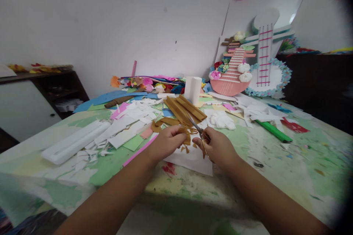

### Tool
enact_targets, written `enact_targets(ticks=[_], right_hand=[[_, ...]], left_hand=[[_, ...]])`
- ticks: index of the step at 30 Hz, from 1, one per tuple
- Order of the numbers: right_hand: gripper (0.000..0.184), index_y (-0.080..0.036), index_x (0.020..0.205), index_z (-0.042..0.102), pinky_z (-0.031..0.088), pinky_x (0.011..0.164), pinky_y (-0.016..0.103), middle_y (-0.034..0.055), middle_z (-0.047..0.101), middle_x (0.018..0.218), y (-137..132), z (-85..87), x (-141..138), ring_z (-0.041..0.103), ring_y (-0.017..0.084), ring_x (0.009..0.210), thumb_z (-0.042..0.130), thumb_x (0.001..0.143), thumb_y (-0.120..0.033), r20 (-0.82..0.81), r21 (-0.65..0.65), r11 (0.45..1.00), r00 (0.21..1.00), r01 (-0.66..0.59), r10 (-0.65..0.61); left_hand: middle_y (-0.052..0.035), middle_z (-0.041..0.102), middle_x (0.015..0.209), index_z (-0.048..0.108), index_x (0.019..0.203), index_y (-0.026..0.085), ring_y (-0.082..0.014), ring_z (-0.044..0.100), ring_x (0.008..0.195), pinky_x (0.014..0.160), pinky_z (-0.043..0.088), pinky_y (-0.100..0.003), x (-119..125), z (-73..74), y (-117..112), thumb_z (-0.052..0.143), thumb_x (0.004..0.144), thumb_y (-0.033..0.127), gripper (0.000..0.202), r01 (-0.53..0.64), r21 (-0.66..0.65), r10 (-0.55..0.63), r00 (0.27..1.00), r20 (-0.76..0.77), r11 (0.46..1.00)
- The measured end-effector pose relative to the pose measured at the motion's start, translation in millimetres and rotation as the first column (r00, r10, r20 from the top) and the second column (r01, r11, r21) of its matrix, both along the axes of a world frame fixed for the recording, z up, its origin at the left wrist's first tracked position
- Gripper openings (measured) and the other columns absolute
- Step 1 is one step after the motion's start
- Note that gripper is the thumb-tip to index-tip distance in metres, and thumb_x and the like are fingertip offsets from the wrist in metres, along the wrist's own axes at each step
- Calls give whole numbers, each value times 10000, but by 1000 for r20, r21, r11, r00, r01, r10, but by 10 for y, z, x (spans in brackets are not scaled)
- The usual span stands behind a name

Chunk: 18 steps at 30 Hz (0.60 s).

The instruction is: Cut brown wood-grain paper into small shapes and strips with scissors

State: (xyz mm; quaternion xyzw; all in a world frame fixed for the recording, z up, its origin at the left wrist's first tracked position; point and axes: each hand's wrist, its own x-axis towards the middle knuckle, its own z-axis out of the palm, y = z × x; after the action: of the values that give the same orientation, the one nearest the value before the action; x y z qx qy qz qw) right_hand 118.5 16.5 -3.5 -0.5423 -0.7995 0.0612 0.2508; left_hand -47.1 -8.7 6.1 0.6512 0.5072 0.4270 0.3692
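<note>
My left hand (168, 140) pinches a small piece of brown paper (187, 138) between thumb and fingers. My right hand (220, 147) is closed around the handles of a pair of scissors (200, 130), whose blades point up and left, close to the brown piece. Under both hands lies a white sheet (190, 163) with small brown scraps (187, 149) on it. Just beyond are folded strips of brown paper (178, 110). A curled brown strip (157, 126) rests left of them.
White and coloured paper scraps (132, 112) spread over the left of the paint-stained table (264, 191). A long white box-like object (75, 142) lies there. Behind stand a white roll (193, 90) and paper-made instruments (231, 77). To the right is a green roll (273, 131).
</note>
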Motion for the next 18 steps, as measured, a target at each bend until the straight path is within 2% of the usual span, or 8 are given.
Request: enact_targets(ticks=[7, 11, 15, 18], right_hand=[[382, -199, 549, 366, 217, 425, 209, -33, 427, 488, 37, -9, 9, 368, 98, 446, 388, 711, -543, -70, -11, 1000, 997, 30, -30], [322, -198, 637, 408, 276, 459, 208, -31, 471, 538, 34, 11, 14, 431, 109, 493, 370, 731, -503, -182, -47, 999, 983, -28, 19], [334, -197, 645, 441, 288, 472, 210, -21, 504, 558, 25, 27, 28, 462, 118, 524, 347, 744, -501, -235, -71, 994, 969, -89, 70], [363, -193, 597, 444, 264, 454, 211, -21, 485, 525, 24, 36, 35, 439, 111, 490, 350, 737, -514, -206, -33, 998, 978, -52, 44]], left_hand=[[10, 532, 610, 560, 644, 173, -113, 484, 578, 541, 379, -219, 19, 4, 6, 394, 654, 165, 166, 63, 67, -53, 988, -142, 996], [-1, 585, 667, 575, 704, 180, -117, 516, 591, 542, 388, -218, 23, -36, 20, 384, 663, 149, 197, 86, 112, -55, 964, -261, 990], [-24, 624, 757, 599, 762, 193, -142, 544, 686, 598, 396, -239, -4, -37, 40, 384, 703, 165, 224, 104, 209, 2, 891, -454, 972], [-41, 632, 822, 603, 841, 206, -167, 538, 766, 685, 388, -281, -115, -18, 67, 407, 720, 175, 233, 82, 372, 176, 775, -607, 924]])
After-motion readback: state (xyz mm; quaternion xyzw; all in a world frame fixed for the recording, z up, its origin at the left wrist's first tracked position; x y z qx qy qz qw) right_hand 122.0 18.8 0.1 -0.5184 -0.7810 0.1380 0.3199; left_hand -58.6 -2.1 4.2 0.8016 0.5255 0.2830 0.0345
